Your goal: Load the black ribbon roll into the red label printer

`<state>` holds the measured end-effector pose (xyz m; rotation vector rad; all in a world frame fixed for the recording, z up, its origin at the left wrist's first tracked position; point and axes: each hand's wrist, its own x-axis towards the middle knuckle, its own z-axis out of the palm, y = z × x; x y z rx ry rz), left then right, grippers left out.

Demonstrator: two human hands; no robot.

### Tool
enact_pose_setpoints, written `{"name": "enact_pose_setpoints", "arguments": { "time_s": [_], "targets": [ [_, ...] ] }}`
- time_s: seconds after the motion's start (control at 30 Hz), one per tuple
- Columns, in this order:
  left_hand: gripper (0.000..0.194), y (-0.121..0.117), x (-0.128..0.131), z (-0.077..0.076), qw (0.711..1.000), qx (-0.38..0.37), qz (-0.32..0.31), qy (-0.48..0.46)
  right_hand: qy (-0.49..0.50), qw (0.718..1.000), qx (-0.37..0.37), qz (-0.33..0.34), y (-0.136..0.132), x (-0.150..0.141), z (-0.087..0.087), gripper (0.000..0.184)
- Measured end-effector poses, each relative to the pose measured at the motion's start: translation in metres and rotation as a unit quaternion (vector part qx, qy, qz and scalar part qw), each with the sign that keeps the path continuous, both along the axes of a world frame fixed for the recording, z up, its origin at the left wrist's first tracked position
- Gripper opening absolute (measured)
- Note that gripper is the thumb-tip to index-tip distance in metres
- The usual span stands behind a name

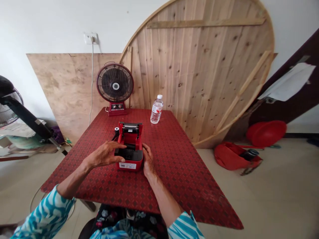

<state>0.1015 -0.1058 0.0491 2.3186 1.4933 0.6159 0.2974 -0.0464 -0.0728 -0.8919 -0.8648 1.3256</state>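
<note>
Red-and-black roll printer (133,155), lid (131,125) raised, on the patterned red table (179,176).
Left hand (106,154): thumb and fingers clearly apart, thumb over the front edge, fingertips at the opening. Right hand (149,162): fingers slightly bent along the right side, touching; firmness of grip impossible to tell. Just left of the lid, a white-topped roll (116,129); farther back, a clear water bottle (157,111).

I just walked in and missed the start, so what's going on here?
A person sits at a red table, both hands at a small red machine. Its lid stands open. The left hand reaches over it from the left, thumb near its front edge; the right hand is against its right side. A fan and a bottle stand farther back.
</note>
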Motion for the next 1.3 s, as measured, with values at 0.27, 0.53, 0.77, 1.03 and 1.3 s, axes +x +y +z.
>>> {"name": "enact_pose_setpoints", "arguments": {
  "time_s": [0.27,0.53,0.77,1.03,1.3],
  "targets": [
    [0.021,0.005,0.023,-0.022,0.989,0.142,0.019,0.029,-0.007,1.0,-0.005,0.009,-0.002,0.002,0.002,0.038],
    [0.015,-0.018,0.029,-0.025,0.97,0.238,-0.043,0.018,-0.006,1.0,-0.005,-0.012,0.013,0.002,0.004,0.045],
    [0.018,-0.028,0.027,-0.028,0.964,0.262,-0.041,0.036,-0.063,0.997,0.039,0.015,0.068,-0.006,0.062,0.05],
    [0.02,-0.033,0.028,-0.034,0.959,0.277,-0.041,0.032,-0.134,0.985,0.11,-0.017,0.035,0.007,0.063,0.031],
    [0.025,-0.033,0.031,-0.031,0.965,0.26,-0.035,0.011,-0.085,0.995,0.059,-0.004,0.001,0.014,0.038,0.031]
  ]
}}
